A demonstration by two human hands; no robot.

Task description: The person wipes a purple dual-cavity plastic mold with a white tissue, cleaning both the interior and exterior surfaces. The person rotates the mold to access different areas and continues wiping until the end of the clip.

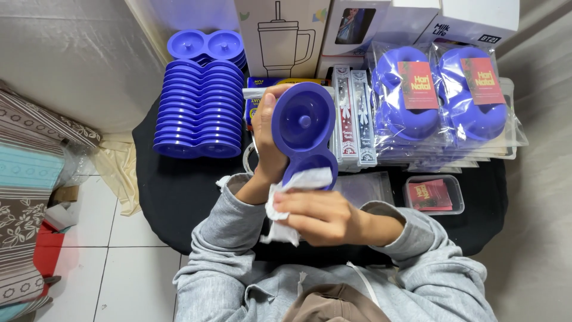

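Note:
My left hand (266, 142) holds a blue plastic tray with two round bowls (302, 128) upright in front of me, gripping its left edge. My right hand (322, 216) holds a white tissue (298, 182) and presses it against the lower bowl of the tray. Both arms wear grey sleeves.
A tall stack of the same blue trays (199, 113) lies at left on a black cloth (173, 191). Bagged blue trays with red cards (441, 101) sit at right, a small clear box of red cards (433, 194) below them, white boxes (286, 36) behind. Tiled floor at lower left.

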